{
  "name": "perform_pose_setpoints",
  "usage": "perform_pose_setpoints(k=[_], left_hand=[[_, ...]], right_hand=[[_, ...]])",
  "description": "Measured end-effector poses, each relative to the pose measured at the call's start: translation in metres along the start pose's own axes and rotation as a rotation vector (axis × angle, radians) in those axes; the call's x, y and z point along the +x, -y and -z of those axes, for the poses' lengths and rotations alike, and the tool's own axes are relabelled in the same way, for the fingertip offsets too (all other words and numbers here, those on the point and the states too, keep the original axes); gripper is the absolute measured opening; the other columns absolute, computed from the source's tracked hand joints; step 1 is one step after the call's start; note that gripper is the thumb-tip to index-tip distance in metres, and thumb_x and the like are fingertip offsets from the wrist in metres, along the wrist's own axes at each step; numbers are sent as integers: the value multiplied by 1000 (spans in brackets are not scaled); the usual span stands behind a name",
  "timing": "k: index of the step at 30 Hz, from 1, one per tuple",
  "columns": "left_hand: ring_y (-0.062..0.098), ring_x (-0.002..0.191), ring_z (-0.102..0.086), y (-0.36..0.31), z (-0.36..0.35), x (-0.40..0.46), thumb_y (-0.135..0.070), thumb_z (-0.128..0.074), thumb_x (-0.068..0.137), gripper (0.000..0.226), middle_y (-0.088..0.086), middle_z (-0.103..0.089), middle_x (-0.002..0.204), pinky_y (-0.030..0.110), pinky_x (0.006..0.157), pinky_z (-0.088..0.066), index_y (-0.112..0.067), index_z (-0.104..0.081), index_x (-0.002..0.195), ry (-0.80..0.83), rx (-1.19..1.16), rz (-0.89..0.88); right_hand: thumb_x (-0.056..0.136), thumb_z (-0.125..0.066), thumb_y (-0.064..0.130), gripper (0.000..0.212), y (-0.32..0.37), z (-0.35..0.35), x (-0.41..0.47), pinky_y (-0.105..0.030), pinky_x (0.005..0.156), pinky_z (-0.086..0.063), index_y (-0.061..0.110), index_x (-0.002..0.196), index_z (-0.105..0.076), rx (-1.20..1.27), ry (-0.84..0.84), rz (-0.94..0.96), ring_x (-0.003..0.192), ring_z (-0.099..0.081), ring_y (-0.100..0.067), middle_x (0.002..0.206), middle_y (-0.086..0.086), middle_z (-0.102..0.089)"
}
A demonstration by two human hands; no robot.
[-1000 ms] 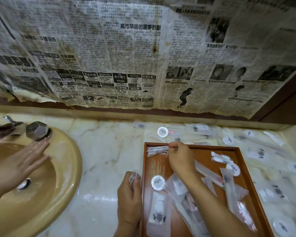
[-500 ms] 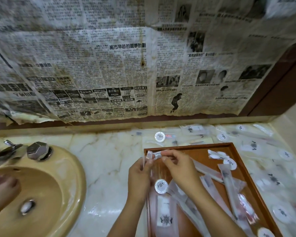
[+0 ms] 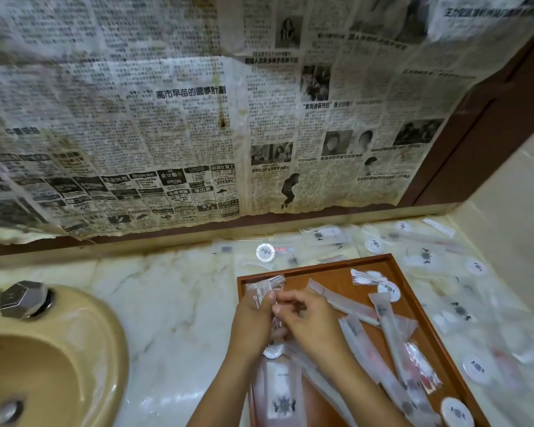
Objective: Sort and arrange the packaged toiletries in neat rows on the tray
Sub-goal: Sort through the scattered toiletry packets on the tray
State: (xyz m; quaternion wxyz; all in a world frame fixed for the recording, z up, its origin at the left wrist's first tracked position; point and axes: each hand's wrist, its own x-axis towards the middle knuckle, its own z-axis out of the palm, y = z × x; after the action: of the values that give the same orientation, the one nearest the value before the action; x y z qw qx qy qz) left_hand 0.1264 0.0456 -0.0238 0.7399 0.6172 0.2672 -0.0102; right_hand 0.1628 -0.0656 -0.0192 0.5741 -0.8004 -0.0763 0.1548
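Left hand and right hand together pinching a clear packet over the wooden tray, loose long sachets crowding its right half, more packets strewn across the marble tabletop, beige sink left, newspaper behind

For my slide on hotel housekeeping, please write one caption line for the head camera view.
Both hands hold a clear packet over the wooden tray of unsorted toiletries, beside a sink.
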Motion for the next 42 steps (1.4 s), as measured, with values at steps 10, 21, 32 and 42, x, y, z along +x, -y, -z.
perform_pose_setpoints(k=[10,21,32,42], left_hand=[[34,80,-71,-10,12,6,-25,-49,102,25,21,-70,90,49,71,-59,-5,-61,112,37,58,-45],[21,38,-50,-8,51,4,-24,-36,106,23,16,-62,59,21,36,-34,-5,-38,94,-199,174,-33],[24,58,-62,5,61,-13,-20,-36,105,20,12,-73,73,29,45,-41,-4,-43,95,-207,105,-15],[11,64,-53,11,69,-10,-18,-62,94,12,-6,-60,67,28,62,-44,-16,-66,82,-294,199,-125]], right_hand=[[83,-74,13,11,-7,6,21,-12,74,-47,23,86,-77,-200,19,68,82,-63,-2,89,7,-67],[80,-78,13,8,12,21,73,-10,61,-43,20,82,-75,-336,81,45,61,-56,5,73,4,-69],[83,-68,10,20,9,-2,93,-10,56,-45,24,69,-73,-613,212,69,61,-64,0,68,9,-71],[83,-71,20,10,3,-10,89,-26,68,-46,28,79,-68,-814,126,205,76,-57,-9,79,12,-59]])
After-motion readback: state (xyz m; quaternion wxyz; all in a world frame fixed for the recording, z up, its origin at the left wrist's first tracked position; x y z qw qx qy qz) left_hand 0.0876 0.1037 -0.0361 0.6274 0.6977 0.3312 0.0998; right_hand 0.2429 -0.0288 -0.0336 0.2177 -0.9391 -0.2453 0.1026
